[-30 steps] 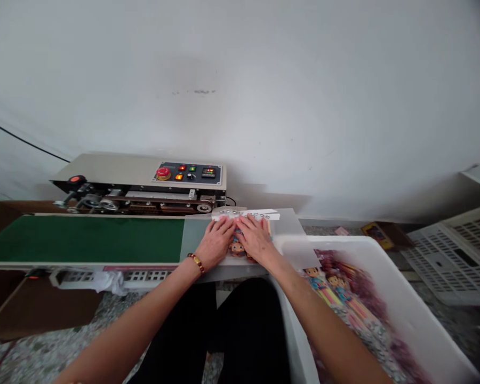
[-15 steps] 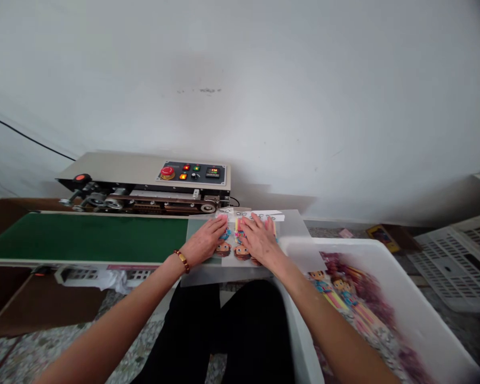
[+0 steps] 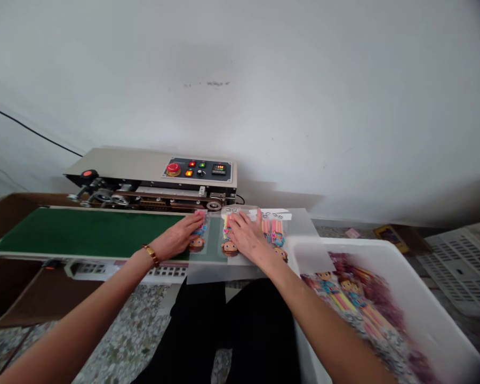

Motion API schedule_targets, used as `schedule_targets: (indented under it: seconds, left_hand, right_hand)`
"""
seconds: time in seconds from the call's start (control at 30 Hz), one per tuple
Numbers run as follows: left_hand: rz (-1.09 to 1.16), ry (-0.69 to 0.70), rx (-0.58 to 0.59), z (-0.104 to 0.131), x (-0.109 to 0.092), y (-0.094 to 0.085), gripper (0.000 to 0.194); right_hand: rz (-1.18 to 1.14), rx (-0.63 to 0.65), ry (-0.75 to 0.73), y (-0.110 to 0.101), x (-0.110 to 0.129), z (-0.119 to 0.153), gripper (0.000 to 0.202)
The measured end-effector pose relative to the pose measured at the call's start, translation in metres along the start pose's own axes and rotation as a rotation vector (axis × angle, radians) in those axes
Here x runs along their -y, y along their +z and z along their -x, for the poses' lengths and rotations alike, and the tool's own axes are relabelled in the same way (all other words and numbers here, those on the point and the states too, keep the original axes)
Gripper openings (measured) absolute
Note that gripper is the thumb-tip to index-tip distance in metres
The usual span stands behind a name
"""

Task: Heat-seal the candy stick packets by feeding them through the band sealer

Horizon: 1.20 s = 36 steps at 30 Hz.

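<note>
My left hand point(image 3: 178, 235) lies flat, fingers stretched over a small clear packet point(image 3: 197, 244) with a cartoon head and pink-blue print, at the right end of the green conveyor belt point(image 3: 116, 234). My right hand point(image 3: 248, 234) is spread open, its fingertips on a second cartoon packet point(image 3: 229, 248) with yellow and pink strips. More such packets point(image 3: 277, 237) lie just right of that hand, partly covered by it. All these packets rest on a translucent sheet point(image 3: 304, 226). Behind the belt stands a band sealing machine point(image 3: 144, 168) with lit buttons and a red knob.
A white foam box point(image 3: 368, 248) to the right holds many cartoon packets point(image 3: 360, 304). White plastic crates point(image 3: 460, 266) stand beyond it. A cardboard box point(image 3: 32, 298) sits under the belt at left. The wall point(image 3: 264, 106) rises right behind the machine.
My left hand has slid left with one packet, away from the others, onto the belt's end. My right hand has moved slightly left, uncovering packets on its right. The view has shifted slightly.
</note>
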State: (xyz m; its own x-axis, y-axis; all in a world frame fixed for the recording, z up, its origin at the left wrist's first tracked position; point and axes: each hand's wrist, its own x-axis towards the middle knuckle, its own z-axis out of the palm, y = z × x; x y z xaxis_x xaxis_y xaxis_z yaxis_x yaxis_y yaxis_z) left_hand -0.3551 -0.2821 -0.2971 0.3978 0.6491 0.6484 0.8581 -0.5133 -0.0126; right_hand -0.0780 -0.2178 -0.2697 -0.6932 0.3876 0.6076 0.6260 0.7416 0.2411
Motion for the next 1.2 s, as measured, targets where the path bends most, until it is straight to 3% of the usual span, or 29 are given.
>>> schedule_targets:
  seconds: [0.07, 0.13, 0.3, 0.37, 0.43, 0.53, 0.67, 0.77, 0.83, 0.9, 1.0, 1.07, 1.13, 1.2]
  left_hand:
    - [-0.074, -0.066, -0.038, 0.007, 0.004, -0.007, 0.043]
    - [-0.124, -0.092, -0.108, 0.003, -0.006, -0.004, 0.040]
    - [-0.077, -0.020, -0.056, -0.035, -0.061, 0.037, 0.051]
    - [-0.087, -0.056, -0.053, -0.043, -0.068, 0.048, 0.054]
    - [-0.086, -0.089, -0.061, -0.039, -0.061, 0.049, 0.054]
    - [-0.061, -0.097, -0.059, -0.018, -0.033, 0.031, 0.052]
    - [-0.053, -0.115, 0.010, 0.021, 0.010, -0.007, 0.054]
    - [-0.183, -0.221, -0.001, 0.034, 0.025, -0.025, 0.049]
    - [-0.284, -0.268, -0.104, 0.028, 0.014, -0.022, 0.043]
    - [-0.287, -0.219, -0.182, 0.010, -0.014, -0.006, 0.039]
    - [-0.172, -0.072, -0.133, -0.029, -0.065, 0.030, 0.042]
    - [-0.143, -0.048, -0.082, -0.049, -0.087, 0.048, 0.046]
    - [-0.133, -0.058, -0.045, -0.057, -0.091, 0.056, 0.049]
    - [-0.120, -0.075, -0.031, -0.053, -0.079, 0.053, 0.051]
  right_hand:
    - [-0.038, 0.011, -0.006, 0.002, 0.008, -0.008, 0.030]
    - [-0.067, 0.020, -0.016, 0.002, 0.014, -0.014, 0.030]
    - [-0.046, 0.021, 0.042, -0.011, -0.002, 0.001, 0.038]
    - [0.002, 0.032, 0.127, -0.020, -0.019, 0.018, 0.038]
    - [0.040, 0.049, 0.179, -0.025, -0.034, 0.034, 0.036]
    - [0.052, 0.095, 0.158, -0.022, -0.041, 0.042, 0.034]
    - [0.032, 0.092, 0.073, -0.009, -0.019, 0.020, 0.031]
    - [-0.013, 0.074, 0.032, -0.003, 0.001, -0.001, 0.032]
    - [-0.045, 0.072, 0.032, -0.002, 0.010, -0.010, 0.033]
    - [-0.057, 0.052, 0.040, -0.005, 0.012, -0.010, 0.035]
    - [-0.017, 0.007, 0.067, -0.012, -0.001, 0.008, 0.036]
    - [0.041, -0.008, 0.117, -0.017, -0.017, 0.027, 0.036]
    - [0.089, 0.002, 0.174, -0.020, -0.033, 0.044, 0.036]
    - [0.100, 0.037, 0.198, -0.020, -0.045, 0.054, 0.036]
